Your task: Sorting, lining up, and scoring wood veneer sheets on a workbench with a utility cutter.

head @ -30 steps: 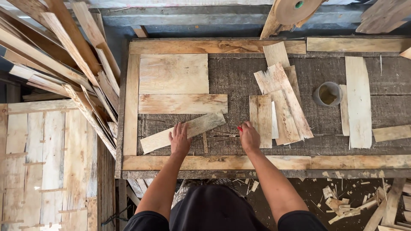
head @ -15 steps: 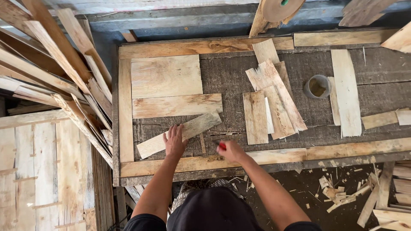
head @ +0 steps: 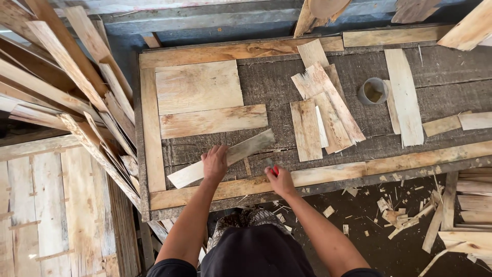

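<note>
On the near part of the counter (head: 287,87), a slanted wooden strip (head: 246,149) lies tilted, its low end toward the left frame rail (head: 152,138) and its high end just under the short plank (head: 212,121). The left hand (head: 215,163) lies flat on the strip's middle, fingers (head: 221,150) spread and pressing, gripping nothing. The right hand (head: 279,178) has come in from the bare boards right of the strip to the near rail (head: 328,177), where it is clenched around a red-handled tool (head: 274,170); a second ago it lay open. The strip itself has hardly shifted. Right of the strip, bare dark boards run to a heap of loose slats (head: 323,110), with a small round tin (head: 373,91) beyond. Left of the strip, past the rail, long leaning boards (head: 66,77) crowd the counter's edge.
</note>
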